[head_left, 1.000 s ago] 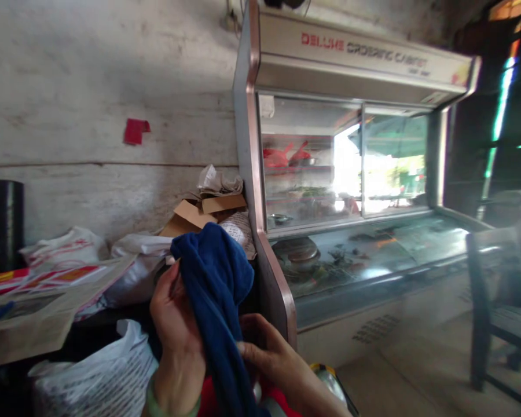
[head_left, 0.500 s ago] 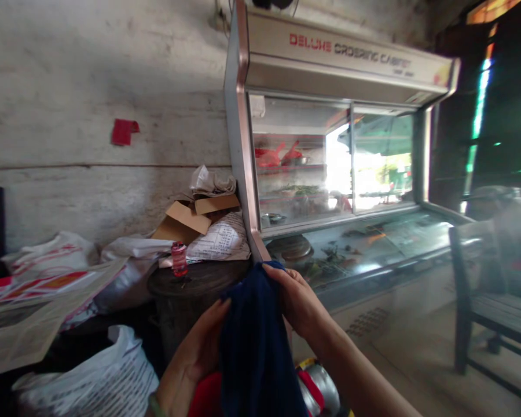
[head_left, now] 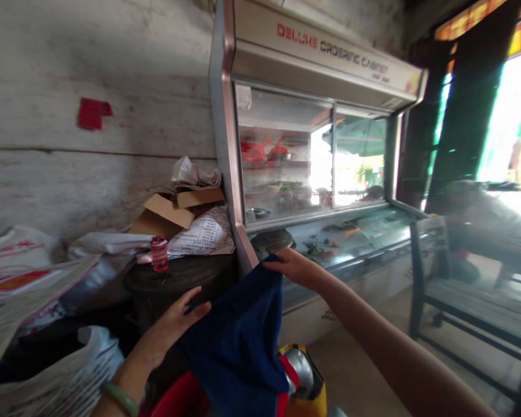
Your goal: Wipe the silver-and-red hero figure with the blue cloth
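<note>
A dark blue cloth (head_left: 243, 324) hangs down in front of me, its upper corner pinched in the fingers of my right hand (head_left: 293, 267). To the left of the cloth is my left hand (head_left: 173, 324), open, its thumb and fingers apart and close to the cloth's edge. A green bangle (head_left: 119, 398) circles my left wrist. Beneath the cloth, a red container (head_left: 178, 397) shows in part, and a shiny metal object with a red band (head_left: 301, 370) shows to its right. The lower end of the cloth runs out of view.
A glass-fronted ordering cabinet (head_left: 312, 75) stands ahead. Left of it, a dark round stand (head_left: 191, 278) bears a pink bottle (head_left: 159, 253) and an open cardboard box (head_left: 167, 213). White bags (head_left: 65, 376) lie at left. At right are a wooden chair (head_left: 429, 272) and a blurred seated person (head_left: 481, 231).
My left hand has let go of the cloth and moved left, its fingers opening. The cloth has spread out, hanging from my right hand. The view has turned to the right.
</note>
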The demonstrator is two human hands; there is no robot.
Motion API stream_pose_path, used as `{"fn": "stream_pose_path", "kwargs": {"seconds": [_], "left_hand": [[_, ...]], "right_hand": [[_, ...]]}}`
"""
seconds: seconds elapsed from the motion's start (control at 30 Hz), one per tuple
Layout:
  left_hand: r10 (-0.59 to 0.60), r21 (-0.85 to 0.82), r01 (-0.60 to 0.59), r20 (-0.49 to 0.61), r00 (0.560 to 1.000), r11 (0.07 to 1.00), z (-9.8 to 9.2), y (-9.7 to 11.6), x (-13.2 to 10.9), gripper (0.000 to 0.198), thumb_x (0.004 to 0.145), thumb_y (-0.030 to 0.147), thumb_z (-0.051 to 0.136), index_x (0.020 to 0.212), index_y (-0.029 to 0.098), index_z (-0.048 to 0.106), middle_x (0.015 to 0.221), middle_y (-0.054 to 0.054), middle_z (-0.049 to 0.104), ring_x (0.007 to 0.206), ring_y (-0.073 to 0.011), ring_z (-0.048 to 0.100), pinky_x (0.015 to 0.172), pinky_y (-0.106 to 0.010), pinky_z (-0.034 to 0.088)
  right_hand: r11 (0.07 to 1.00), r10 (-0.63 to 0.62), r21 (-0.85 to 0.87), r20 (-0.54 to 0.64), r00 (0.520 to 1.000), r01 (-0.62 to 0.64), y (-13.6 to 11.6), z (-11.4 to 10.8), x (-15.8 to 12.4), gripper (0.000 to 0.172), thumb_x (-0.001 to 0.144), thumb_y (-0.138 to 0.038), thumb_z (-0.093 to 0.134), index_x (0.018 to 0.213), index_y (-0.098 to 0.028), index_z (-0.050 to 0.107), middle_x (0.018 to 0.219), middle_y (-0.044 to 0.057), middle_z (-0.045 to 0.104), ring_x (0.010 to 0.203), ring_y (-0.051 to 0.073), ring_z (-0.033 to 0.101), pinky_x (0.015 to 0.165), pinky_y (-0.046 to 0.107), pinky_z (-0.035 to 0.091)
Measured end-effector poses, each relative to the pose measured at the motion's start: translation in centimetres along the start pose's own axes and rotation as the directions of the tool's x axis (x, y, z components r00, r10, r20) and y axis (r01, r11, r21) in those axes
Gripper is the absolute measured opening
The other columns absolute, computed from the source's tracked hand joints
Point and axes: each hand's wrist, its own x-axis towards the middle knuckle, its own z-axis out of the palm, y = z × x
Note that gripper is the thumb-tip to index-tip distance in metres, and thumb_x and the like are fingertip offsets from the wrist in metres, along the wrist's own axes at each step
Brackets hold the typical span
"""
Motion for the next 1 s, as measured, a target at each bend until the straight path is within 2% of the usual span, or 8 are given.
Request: {"fn": "stream_pose_path", "kwargs": {"seconds": [0.13,0.27,0.4,0.53,0.6,0.77,0.87,1.0], "left_hand": [[0.066,0.246,-0.126,0.241,0.968,0.961,-0.3,1.3,-0.3,0.086,0.059,0.05,0.092,0.135,0.021,0.063,0.139,-0.01,0.064,0.13,-0.0303,0.058,0.11,-0.038,0.042],[0.2,0.486,-0.227,0.107,0.974,0.844,-0.4,1.9,0.2,0.038,0.069,0.05,0.078,0.088,0.018,0.076,0.094,-0.007,0.068,0.098,-0.0314,0.064,0.087,-0.039,0.043],[0.188,0.216,-0.178,-0.028,0.982,0.96,-1.1,1.1,0.3,0.052,0.073,0.065,0.073,0.097,0.019,0.071,0.106,-0.008,0.071,0.109,-0.0311,0.064,0.097,-0.038,0.045],[0.021,-0.073,-0.035,-0.192,0.981,0.997,-1.0,-0.6,0.1,0.084,0.061,0.072,0.08,0.124,0.019,0.063,0.143,-0.013,0.062,0.139,-0.0328,0.052,0.117,-0.039,0.039],[-0.034,-0.187,-0.004,-0.198,0.98,0.982,-0.6,-0.8,0.0,0.093,0.055,0.072,0.086,0.128,0.02,0.063,0.146,-0.013,0.061,0.139,-0.0321,0.054,0.114,-0.037,0.043],[-0.026,-0.416,-0.072,-0.225,0.974,0.906,-0.4,2.3,-0.3,0.077,0.048,0.059,0.097,0.111,0.023,0.069,0.109,-0.003,0.078,0.096,-0.0187,0.073,0.086,-0.024,0.056],[0.059,-0.417,-0.168,-0.263,0.963,0.893,-1.0,4.6,0.0,0.065,0.049,0.054,0.099,0.096,0.021,0.07,0.081,0.002,0.076,0.071,-0.0139,0.069,0.07,-0.02,0.056],[0.12,-0.365,-0.263,-0.369,0.922,0.893,-2.4,6.6,-0.8,0.063,0.047,0.054,0.098,0.094,0.022,0.073,0.08,0.002,0.076,0.073,-0.0151,0.069,0.072,-0.02,0.057]], "right_hand": [[0.98,-0.029,-0.198,-0.104,0.994,0.008,0.2,-0.5,0.7,0.025,0.075,-0.032,0.079,0.06,-0.018,0.064,0.065,0.0,0.062,0.078,0.019,0.058,0.07,0.028,0.041],[0.97,-0.007,-0.242,-0.112,0.994,-0.02,-0.3,-1.6,0.7,0.033,0.08,-0.038,0.076,0.101,-0.012,0.075,0.084,0.006,0.071,0.081,0.021,0.062,0.07,0.029,0.044],[0.976,-0.003,-0.215,0.136,0.991,0.033,-0.8,-3.3,-0.4,0.067,0.067,-0.042,0.09,0.126,-0.016,0.073,0.098,0.004,0.076,0.086,0.021,0.067,0.075,0.029,0.051],[0.956,-0.057,-0.265,0.25,0.966,0.125,-0.2,-3.5,-2.1,0.024,0.063,-0.028,0.09,0.082,-0.017,0.08,0.086,0.003,0.071,0.087,0.022,0.064,0.081,0.033,0.05],[0.963,-0.091,-0.227,0.244,0.966,0.148,0.0,-3.2,-2.9,0.02,0.071,-0.032,0.084,0.084,-0.018,0.079,0.097,0.005,0.072,0.093,0.022,0.064,0.085,0.034,0.051],[0.922,0.027,0.377,0.175,0.984,-0.093,-0.2,-2.2,-3.1,0.045,0.071,-0.052,0.087,0.095,-0.015,0.076,0.084,0.001,0.072,0.074,0.014,0.064,0.068,0.026,0.049],[0.882,0.074,0.457,0.112,0.991,-0.117,-0.2,-1.1,-1.8,0.049,0.059,-0.052,0.095,0.079,-0.014,0.072,0.069,-0.003,0.067,0.062,0.009,0.058,0.059,0.021,0.043],[0.845,0.1,0.521,0.072,0.992,-0.123,-1.4,0.3,-1.7,0.052,0.057,-0.055,0.095,0.079,-0.014,0.072,0.069,-0.002,0.069,0.06,0.009,0.058,0.057,0.02,0.044]]}}
